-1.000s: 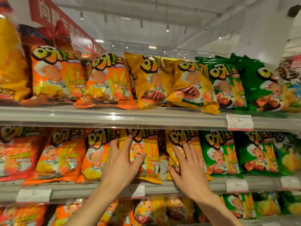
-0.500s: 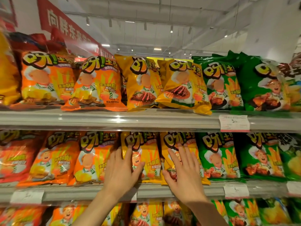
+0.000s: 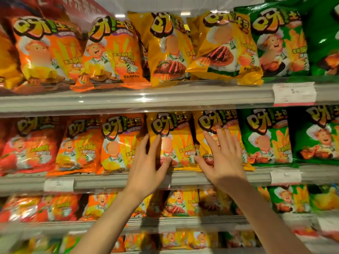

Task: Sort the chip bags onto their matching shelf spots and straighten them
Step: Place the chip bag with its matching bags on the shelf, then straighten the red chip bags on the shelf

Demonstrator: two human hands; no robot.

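Observation:
On the middle shelf (image 3: 201,177) two yellow chip bags stand side by side. My left hand (image 3: 148,167) lies flat with straight fingers on the left yellow bag (image 3: 176,132), its thumb on the bag's lower front. My right hand (image 3: 223,156) is spread flat against the right yellow bag (image 3: 211,121). Orange bags (image 3: 119,140) stand to the left of them and green bags (image 3: 267,136) to the right. Both yellow bags stand upright, their lower parts hidden by my hands.
The upper shelf (image 3: 139,99) carries orange, yellow and green bags; one yellow bag (image 3: 225,50) leans tilted over its front edge. Price tags (image 3: 294,93) hang on the shelf rails. Red bags (image 3: 27,145) stand at far left. Lower shelves hold more bags.
The view has moved closer to the shelves and tilted down. Both hands stay flat on the two yellow bags, which now stand straighter and closer together.

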